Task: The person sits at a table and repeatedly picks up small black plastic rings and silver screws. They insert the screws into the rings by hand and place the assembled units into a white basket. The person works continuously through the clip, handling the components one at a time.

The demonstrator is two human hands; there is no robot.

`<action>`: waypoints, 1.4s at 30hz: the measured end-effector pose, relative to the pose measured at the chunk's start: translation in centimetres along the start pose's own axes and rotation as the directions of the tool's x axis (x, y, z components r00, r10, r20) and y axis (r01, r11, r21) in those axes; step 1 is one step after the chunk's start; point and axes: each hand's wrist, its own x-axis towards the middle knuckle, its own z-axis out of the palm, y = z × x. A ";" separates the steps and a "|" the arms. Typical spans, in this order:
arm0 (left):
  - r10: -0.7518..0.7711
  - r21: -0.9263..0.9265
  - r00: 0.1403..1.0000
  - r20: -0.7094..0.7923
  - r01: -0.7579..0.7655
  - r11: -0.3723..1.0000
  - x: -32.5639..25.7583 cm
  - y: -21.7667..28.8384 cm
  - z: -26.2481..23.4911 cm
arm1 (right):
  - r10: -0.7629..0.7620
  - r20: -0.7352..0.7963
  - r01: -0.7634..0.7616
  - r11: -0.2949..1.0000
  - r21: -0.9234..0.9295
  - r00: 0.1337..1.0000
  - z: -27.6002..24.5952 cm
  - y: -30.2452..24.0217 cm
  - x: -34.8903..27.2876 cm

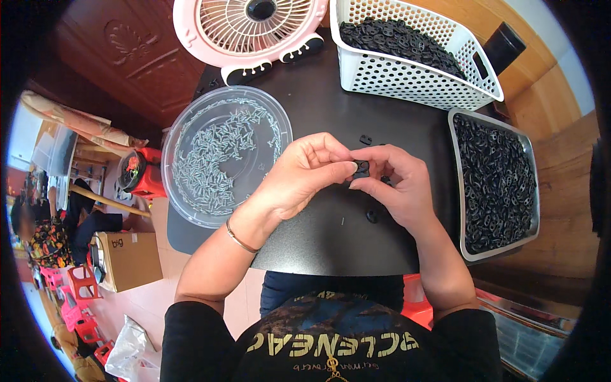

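Note:
Above the middle of the dark table (305,245), my two hands meet at a small black plastic piece (361,168). My left hand (309,170) pinches it between thumb and fingers from one side. My right hand (401,180) grips it from the other side, thumb below and fingers above. Whether a small metal part is also in my fingers, I cannot tell. Just beyond my hands lies a loose black piece (366,139), and nearer me a rounded black piece (372,216). A single tiny silver pin (342,221) rests on the tabletop.
At left, a clear round tub (170,143) holds many silver pins or screws. A metal tray (536,213) of small black pieces stands at right. Behind it is a white perforated basket (407,88) of black pieces. A pink fan (184,25) stands at the back left.

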 end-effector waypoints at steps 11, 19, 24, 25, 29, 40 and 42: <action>-0.056 -0.046 0.998 -0.003 0.056 0.997 0.1 -0.4 -0.3 | -0.021 -0.023 0.019 0.996 -0.086 1.000 0.1 0.2 -0.2; -0.039 -0.103 0.999 -0.020 0.037 0.994 0.0 -0.1 0.0 | 0.079 -0.039 -0.077 0.995 0.063 0.996 0.5 -0.1 -0.2; -0.023 -0.030 1.000 -0.017 0.023 0.999 -0.2 0.3 0.3 | 0.035 -0.004 -0.035 0.999 0.013 0.999 0.1 0.2 -0.2; 0.003 0.002 1.000 -0.013 -0.003 1.000 -0.2 0.3 0.3 | 0.031 -0.014 -0.031 0.999 0.012 0.999 0.1 0.2 -0.2; 0.113 0.140 0.993 -0.020 -0.110 0.984 -0.7 1.2 0.3 | 0.078 -0.116 -0.077 0.997 0.012 0.990 0.4 -1.1 0.4; 0.470 0.737 0.881 -0.048 -0.286 0.612 -3.5 7.9 -2.5 | -0.172 -0.582 0.212 0.977 -0.001 0.794 -5.5 -2.7 14.1; 0.487 0.849 0.872 -0.051 -0.220 0.481 -4.1 8.1 -3.5 | -0.166 -0.566 0.217 0.976 0.023 0.807 -6.3 -2.3 14.9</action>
